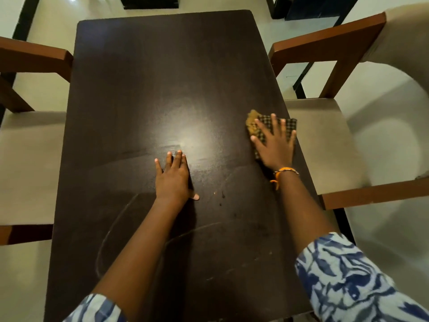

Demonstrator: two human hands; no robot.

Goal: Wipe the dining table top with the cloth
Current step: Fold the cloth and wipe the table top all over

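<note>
The cloth (pixel 269 126) is pressed flat under the spread right hand (pixel 274 145) at the table (pixel 162 77) edge; the left hand (pixel 173 177) lies flat, bracing. Even pressure should be kept, strokes overlapped toward the smears beside the left hand.

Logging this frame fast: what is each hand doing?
Left hand: open, flat on the table.
Right hand: open, fingers spread, pressing the cloth.

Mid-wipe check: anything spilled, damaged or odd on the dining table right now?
Nothing spilled or broken. The dining table shows curved streak marks and small dark specks in its near half, by the left hand. The checked cloth under the right hand overhangs the right edge slightly.
</note>
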